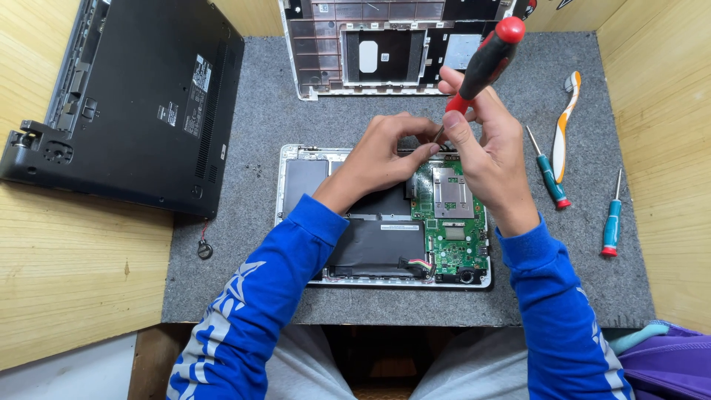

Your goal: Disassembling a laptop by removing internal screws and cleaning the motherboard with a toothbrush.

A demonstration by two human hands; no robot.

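Two hands are working over one opened laptop base (pixel 311 215) that is lying near the middle of a grey felt mat (pixel 252 118). The right hand (pixel 489 155) is gripping one screwdriver with a black and red handle (pixel 485 63), fingers clenched round it, its handle tilting up and away while the tip is pointing down at the top edge of the base, just above the green circuit board (pixel 459 237). The left hand (pixel 381 152) is resting on that same edge, fingertips pinched together right beside the tip; whether they are holding anything small I cannot tell. One black battery pack (pixel 378 244) is sitting in the base to the left of the board.

Three more hand tools are lying on the mat to the right, apart from the hands: two small screwdrivers with teal handles (pixel 549 180) (pixel 611 226) and one orange and white pry tool (pixel 564 126). One white laptop shell (pixel 326 67) is lying at the far edge of the mat, and one black laptop (pixel 141 89) is lying upside down at the far left, partly on the wooden table (pixel 74 281). One coin cell on a short wire (pixel 205 250) is lying near the mat's left edge.
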